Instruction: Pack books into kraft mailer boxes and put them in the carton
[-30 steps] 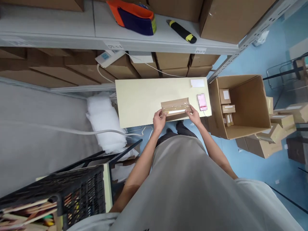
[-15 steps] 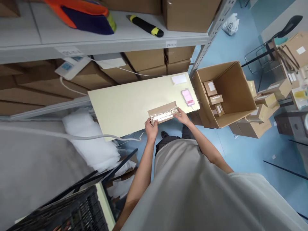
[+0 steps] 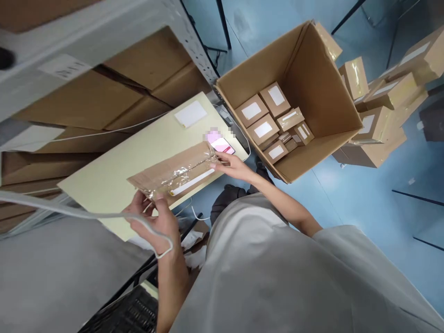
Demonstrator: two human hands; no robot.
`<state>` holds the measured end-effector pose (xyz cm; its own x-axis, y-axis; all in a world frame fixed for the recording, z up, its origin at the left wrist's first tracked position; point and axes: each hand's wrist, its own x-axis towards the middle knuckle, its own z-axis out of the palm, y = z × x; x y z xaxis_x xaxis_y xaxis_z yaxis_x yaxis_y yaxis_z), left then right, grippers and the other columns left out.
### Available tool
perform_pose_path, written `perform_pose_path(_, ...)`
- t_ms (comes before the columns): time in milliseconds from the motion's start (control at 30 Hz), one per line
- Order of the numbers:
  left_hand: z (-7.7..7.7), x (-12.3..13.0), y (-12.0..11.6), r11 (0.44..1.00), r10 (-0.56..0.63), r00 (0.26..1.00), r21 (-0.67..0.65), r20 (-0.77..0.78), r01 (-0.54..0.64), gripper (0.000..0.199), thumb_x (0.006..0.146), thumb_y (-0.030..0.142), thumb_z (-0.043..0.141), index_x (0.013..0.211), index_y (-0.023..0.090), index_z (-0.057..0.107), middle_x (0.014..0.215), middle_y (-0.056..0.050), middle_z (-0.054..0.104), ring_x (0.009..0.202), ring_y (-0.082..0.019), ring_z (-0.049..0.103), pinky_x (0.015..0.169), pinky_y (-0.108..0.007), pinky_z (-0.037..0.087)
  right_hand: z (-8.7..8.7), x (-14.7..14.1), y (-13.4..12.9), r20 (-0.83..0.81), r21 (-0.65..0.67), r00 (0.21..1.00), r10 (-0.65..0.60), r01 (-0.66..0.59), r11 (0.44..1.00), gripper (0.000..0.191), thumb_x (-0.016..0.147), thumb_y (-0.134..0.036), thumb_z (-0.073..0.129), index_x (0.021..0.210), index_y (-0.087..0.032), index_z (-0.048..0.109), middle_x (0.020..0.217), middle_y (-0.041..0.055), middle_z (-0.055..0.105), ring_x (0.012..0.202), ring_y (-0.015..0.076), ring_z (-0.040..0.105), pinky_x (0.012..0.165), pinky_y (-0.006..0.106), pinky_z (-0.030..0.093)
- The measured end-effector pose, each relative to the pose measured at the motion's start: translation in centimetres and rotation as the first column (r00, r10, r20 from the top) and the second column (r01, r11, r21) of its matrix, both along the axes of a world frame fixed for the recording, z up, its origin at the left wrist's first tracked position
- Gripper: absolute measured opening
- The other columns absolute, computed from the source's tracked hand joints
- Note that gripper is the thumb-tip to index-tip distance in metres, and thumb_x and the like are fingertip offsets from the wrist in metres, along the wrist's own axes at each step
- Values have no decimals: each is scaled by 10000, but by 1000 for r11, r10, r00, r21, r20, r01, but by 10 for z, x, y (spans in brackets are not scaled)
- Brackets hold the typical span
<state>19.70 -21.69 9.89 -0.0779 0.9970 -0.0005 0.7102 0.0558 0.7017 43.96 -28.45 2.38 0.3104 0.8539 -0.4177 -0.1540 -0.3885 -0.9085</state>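
Note:
Between my hands, above the pale yellow table, is a long flat cardboard box with shiny clear tape and a white label strip along its near side. My left hand grips its left end, thumb on top and fingers at the far side. At the other end my right hand pinches the corner, fingers stretched along the edge. A phone with a lit pink screen lies just beyond my right hand. A white card rests farther back on the table.
Right of the table a large open carton holds several small labelled boxes. More taped boxes are piled on the blue floor beyond it. A metal shelf with cartons rises at the left. A grey cable hangs across my left wrist.
My view has turned right and come closer, so the open carton appears larger. Both hands still hold the box, now raised nearer to me and tilted differently.

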Motion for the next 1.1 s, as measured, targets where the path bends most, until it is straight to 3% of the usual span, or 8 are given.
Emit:
perform_pose_path(100,21,75,-25,992,-127,990,35,69,125,528,917,484,735,1432,374,759,1362,-45,663,1239,-247,773,1105,-384,652,13,72,-38,-45,97,996,-71,75,992,728,1032,-721,670,1601,-267,660,1570,6,736,1477,291,695,1290,455,565)
perform_pose_path(233,8,174,-63,921,-343,934,-162,95,355,604,1018,491,674,1598,327,629,1470,-102,610,1431,-277,688,1216,-397,607,3,156,-108,190,-18,939,-287,296,955,748,1099,-752,546,1703,-311,543,1669,46,646,1591,321,588,1337,534,505)
perform_pose_path(367,-36,258,-105,685,-445,804,-429,394,589,647,982,445,762,1606,342,625,1556,-112,600,1536,-320,623,1286,-463,554,-20,223,-184,434,-95,810,-395,477,874,755,1138,-739,430,1730,-274,494,1682,124,619,1601,330,572,1334,562,496)
perform_pose_path(533,-105,326,-153,277,-115,761,-715,638,642,343,874,397,836,1174,231,826,1324,-139,811,1365,-337,738,1283,-521,521,-35,279,-252,606,-275,742,-286,534,800,774,1092,-733,508,1670,-221,569,1625,198,653,1519,368,640,1298,640,494)
perform_pose_path(633,-138,341,-176,160,44,802,-797,595,582,249,763,364,865,960,219,815,1214,-136,854,1322,-344,753,1279,-525,501,-55,300,-264,585,-470,801,-124,460,754,751,1036,-725,604,1560,-190,673,1508,214,739,1431,409,691,1258,639,521)
perform_pose_path(733,-160,345,-190,126,67,863,-862,500,490,211,704,328,857,875,232,779,1178,-116,860,1313,-335,747,1286,-525,477,-87,314,-263,516,-589,854,-68,411,696,647,1026,-651,647,1477,-192,717,1406,188,806,1368,402,732,1214,606,555)
perform_pose_path(867,-184,350,-195,138,106,913,-915,395,380,201,712,320,850,831,229,716,1152,-122,843,1276,-313,751,1218,-491,533,-128,324,-254,432,-647,897,-91,379,662,488,1043,-535,666,1358,-171,744,1415,184,812,1355,344,755,1212,508,556)
perform_pose_path(1100,-220,351,-182,212,84,949,-936,303,281,345,790,366,847,1075,236,701,1291,-132,816,1281,-299,749,1171,-469,559,-166,329,-241,358,-778,934,1,298,553,465,1037,-624,695,1180,-187,761,1278,219,844,1298,389,772,1174,492,564)
